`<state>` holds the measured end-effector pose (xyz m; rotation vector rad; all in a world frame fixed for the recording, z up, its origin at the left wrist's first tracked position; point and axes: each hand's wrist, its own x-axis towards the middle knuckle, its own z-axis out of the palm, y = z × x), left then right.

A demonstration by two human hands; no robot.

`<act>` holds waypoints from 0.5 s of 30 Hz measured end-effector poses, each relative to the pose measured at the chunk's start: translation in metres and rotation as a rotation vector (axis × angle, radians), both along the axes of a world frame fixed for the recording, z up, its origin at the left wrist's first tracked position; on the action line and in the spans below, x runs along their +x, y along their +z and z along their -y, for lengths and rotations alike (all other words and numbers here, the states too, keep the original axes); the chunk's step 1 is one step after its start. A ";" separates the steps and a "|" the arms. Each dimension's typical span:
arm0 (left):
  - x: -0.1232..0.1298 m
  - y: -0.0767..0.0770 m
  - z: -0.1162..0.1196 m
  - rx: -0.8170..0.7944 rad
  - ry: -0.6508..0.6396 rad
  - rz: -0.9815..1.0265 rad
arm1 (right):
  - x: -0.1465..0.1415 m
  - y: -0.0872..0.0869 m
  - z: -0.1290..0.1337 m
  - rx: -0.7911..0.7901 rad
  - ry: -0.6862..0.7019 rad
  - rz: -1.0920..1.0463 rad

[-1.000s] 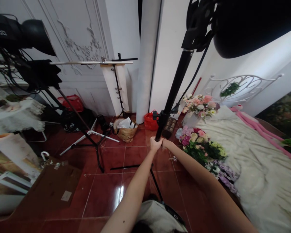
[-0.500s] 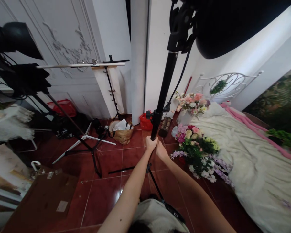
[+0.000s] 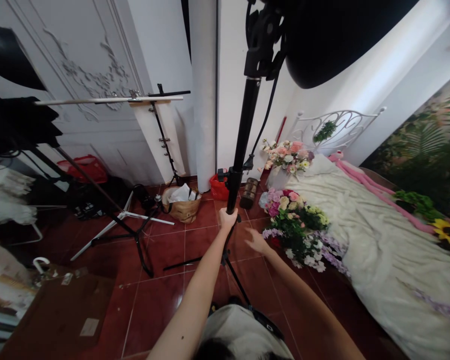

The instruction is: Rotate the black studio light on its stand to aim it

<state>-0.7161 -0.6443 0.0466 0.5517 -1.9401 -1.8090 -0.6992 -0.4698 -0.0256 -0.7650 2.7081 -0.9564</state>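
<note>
A black light stand (image 3: 243,130) rises in front of me, its tripod legs spread on the red tiled floor. At the top it bears a large black lamp head (image 3: 337,40), with a cable hanging down beside the pole. My left hand (image 3: 228,218) is wrapped round the pole below its clamp knob (image 3: 222,175). To the right of the pole, my right hand (image 3: 255,242) is off it, fingers apart and nothing in them.
At right are flower bouquets (image 3: 300,220) and a bed with a cream cover (image 3: 382,250). Ahead stand a woven basket (image 3: 185,210) and a red bag (image 3: 219,188). Another stand (image 3: 135,232) spreads its legs at left, behind a cardboard box (image 3: 60,315).
My right hand has let go of the pole and moved a little right and down, its fingers opening. The left hand keeps its hold. The view has shifted slightly to the right.
</note>
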 end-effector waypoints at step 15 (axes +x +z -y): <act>-0.004 -0.005 0.003 -0.108 -0.008 -0.032 | -0.022 0.260 0.135 -0.929 -0.287 -0.283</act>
